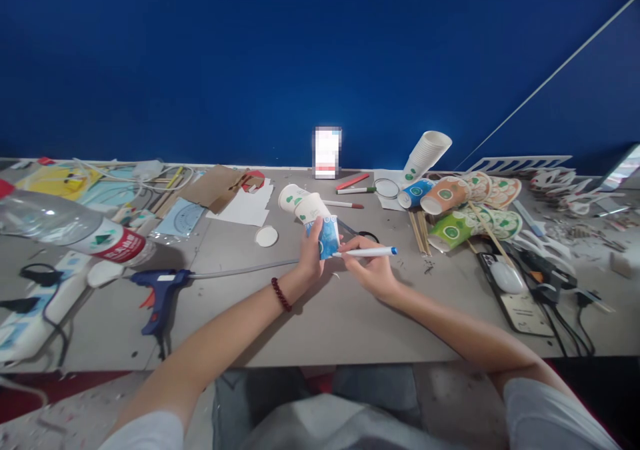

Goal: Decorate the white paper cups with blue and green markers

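My left hand (313,253) is closed around a blue patterned paper cup (330,235), held tilted above the middle of the desk. In my right hand (374,273) is a white marker (373,252) with a blue end pointing right; its other end meets the lower side of the cup. White paper cups (311,207) with green print lie just behind the blue one, and whether they touch it I cannot tell. A white paper disc (267,237) rests left of my left hand. Behind the hands lie a brown-ended marker (345,205) and scissors (367,235), partly hidden.
At left are a blue glue gun (163,290), a large plastic bottle (95,233) and a power strip (40,310). Stacked white cups (427,155) lean behind colored cups (445,197) at right. A phone (327,153) stands against the blue wall. A second glue gun (547,270) lies far right.
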Motion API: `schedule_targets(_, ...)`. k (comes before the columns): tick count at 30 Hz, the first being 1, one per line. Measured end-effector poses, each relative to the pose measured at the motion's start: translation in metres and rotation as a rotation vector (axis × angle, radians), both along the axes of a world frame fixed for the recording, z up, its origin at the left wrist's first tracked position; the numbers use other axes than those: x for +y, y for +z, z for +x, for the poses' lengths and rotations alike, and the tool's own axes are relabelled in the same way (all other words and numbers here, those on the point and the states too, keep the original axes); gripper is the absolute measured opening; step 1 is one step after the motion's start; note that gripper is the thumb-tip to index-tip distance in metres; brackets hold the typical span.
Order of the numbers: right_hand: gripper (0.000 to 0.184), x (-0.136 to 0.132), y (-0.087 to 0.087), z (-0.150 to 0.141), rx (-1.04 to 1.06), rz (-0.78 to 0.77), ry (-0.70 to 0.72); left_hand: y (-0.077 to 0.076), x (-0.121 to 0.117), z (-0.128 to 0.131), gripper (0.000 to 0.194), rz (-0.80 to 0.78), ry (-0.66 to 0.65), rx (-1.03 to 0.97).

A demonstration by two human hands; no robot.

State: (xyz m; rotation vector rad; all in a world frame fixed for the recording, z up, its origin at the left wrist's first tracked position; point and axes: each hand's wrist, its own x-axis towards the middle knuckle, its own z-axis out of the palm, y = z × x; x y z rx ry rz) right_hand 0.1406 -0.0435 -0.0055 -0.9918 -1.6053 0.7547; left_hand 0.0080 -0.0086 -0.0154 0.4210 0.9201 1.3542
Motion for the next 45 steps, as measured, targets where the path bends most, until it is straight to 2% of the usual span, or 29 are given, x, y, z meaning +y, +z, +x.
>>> schedule_targets(7, 0.008, 0.0029, 0.0021, 0.0022, -0.015, 0.031, -0.023, -0.0022, -0.0001, -0.0004, 0.063, 0.01, -0.004, -0.011)
schedule_targets(14, 0.007, 0.0048, 0.0006, 0.0027, 0.061, -0.073, -0.046, -0.0029, 0.0007, -0.0006, 0.062, -0.003, -0.028, 0.012)
schedule_targets(23, 0.009, 0.0053, 0.001, 0.0024, 0.026, -0.004, -0.038, -0.0028, 0.0008, 0.0002, 0.052, -0.004, -0.017, 0.001)
schedule_targets(29, 0.007, 0.0043, -0.0024, 0.0025, 0.081, -0.078, -0.041, 0.0004, 0.0004, 0.0007, 0.054, -0.015, -0.037, 0.009)
schedule_targets(33, 0.005, -0.0004, -0.0013, 0.0005, 0.017, -0.029, -0.016, 0.002, 0.0003, 0.0005, 0.054, -0.014, -0.002, 0.001)
schedule_targets(39, 0.008, -0.0023, 0.0005, -0.001, -0.067, 0.037, 0.011, 0.0004, -0.0012, 0.0008, 0.065, -0.033, 0.007, -0.02)
schedule_targets(45, 0.01, 0.0037, -0.0005, 0.002, -0.024, 0.067, -0.044, -0.0024, -0.0002, 0.0, 0.06, 0.0, 0.009, 0.004)
